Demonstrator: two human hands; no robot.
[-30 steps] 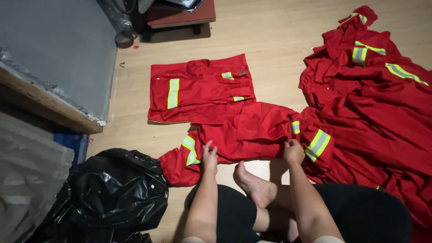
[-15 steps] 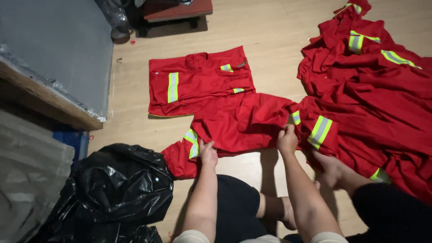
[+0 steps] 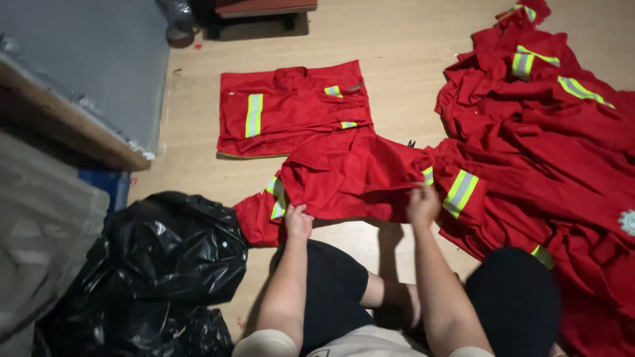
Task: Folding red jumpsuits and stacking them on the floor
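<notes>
Pale wooden floor (image 3: 410, 59) fills the scene, with a person sitting on it, knees in black fabric at the near edge. Two hands are at work, set apart from each other. Each is closed on the near edge of one red work garment (image 3: 350, 175) spread flat just beyond the knees: the left hand (image 3: 299, 221) pinches the cloth near its left end, and the right hand (image 3: 422, 203) pinches it near a reflective band. Yellow-and-grey reflective stripes show at both ends of this garment.

One folded red garment (image 3: 291, 109) lies farther off, neat and rectangular, its near right corner touching or just overlapped by the spread one. It shows one long vertical reflective stripe and two short ones.

One large heap of red garments (image 3: 549, 145) covers the right side, from the far corner down to the near edge; how many pieces it holds cannot be told, though several striped bands are visible in it.

One crumpled black plastic bag (image 3: 159, 264) sits at the near left, beside the left arm. One grey slab (image 3: 86, 66) on a wooden edge rises at the far left. One dark low piece of furniture (image 3: 264, 10) stands at the far edge.
</notes>
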